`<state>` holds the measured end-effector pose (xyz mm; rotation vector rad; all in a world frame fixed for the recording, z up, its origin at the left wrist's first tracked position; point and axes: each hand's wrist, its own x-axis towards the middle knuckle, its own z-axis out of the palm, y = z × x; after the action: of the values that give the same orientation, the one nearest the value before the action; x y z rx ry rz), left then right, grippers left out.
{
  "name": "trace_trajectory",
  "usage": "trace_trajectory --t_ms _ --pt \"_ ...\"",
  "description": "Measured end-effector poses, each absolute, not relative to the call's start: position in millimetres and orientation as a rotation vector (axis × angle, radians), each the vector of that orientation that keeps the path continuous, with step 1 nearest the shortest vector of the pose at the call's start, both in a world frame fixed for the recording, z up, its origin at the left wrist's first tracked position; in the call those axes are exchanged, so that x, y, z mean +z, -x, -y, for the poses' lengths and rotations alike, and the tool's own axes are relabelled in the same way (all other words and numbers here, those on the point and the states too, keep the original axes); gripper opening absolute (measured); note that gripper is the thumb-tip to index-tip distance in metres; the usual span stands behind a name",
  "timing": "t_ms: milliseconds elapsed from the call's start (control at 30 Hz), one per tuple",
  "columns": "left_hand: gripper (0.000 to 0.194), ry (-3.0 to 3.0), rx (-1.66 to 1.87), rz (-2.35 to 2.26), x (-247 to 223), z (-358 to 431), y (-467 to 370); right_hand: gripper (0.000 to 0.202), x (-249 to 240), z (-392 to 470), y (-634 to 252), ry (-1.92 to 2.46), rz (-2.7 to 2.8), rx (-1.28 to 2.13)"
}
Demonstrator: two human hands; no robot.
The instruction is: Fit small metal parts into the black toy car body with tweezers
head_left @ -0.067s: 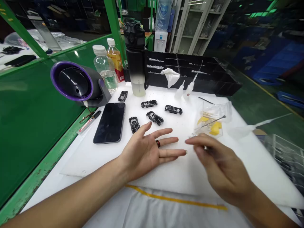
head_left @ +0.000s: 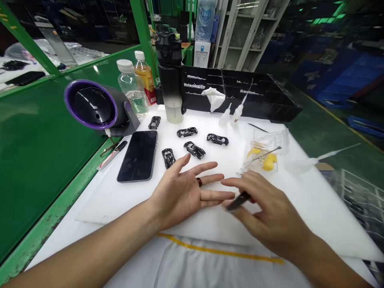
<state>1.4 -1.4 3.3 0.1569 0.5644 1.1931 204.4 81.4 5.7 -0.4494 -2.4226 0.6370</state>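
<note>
My left hand (head_left: 183, 192) lies palm up and open over the white foam board (head_left: 105, 204), fingers spread, with a dark ring on one finger. Close to its fingertips is my right hand (head_left: 270, 212), with thumb and fingers bent around a slim dark object (head_left: 239, 201). Blur hides what kind of object this is. Beyond the left hand sit several small glossy black toy car shells, among them a near one (head_left: 168, 158), a middle one (head_left: 195, 150) and one to the right (head_left: 217, 139).
A phone (head_left: 138, 156), a purple-rimmed fan (head_left: 93, 104) and a utility knife (head_left: 112, 155) are at left. Bottles, including a black tumbler (head_left: 171, 80), stand behind. White dropper bottles (head_left: 238, 113) are near the black partitioned box (head_left: 255, 108). Yellow pieces (head_left: 269, 162) lie at right.
My right hand has shifted left and its fingers have turned, bringing the slim dark object into view near the left fingertips. The left hand stays still. The view has shifted slightly.
</note>
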Motion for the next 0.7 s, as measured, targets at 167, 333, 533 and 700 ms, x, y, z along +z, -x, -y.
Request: trace_trajectory --t_ms 167,333,533,700 --pt "0.077 -0.319 1.213 -0.547 10 10 -7 0.012 -5 -80 -197 0.392 2.459 0.607" --pt "0.081 -0.588 1.237 -0.637 16 16 -11 0.016 -6 -85 -198 0.420 2.359 0.784" --pt "0.064 -1.189 1.343 -1.351 30 46 -17 0.038 -10 -93 -199 0.666 2.134 0.967" --pt "0.032 -1.048 1.446 -1.611 6 145 -32 0.044 -16 -82 -193 0.614 2.164 1.183"
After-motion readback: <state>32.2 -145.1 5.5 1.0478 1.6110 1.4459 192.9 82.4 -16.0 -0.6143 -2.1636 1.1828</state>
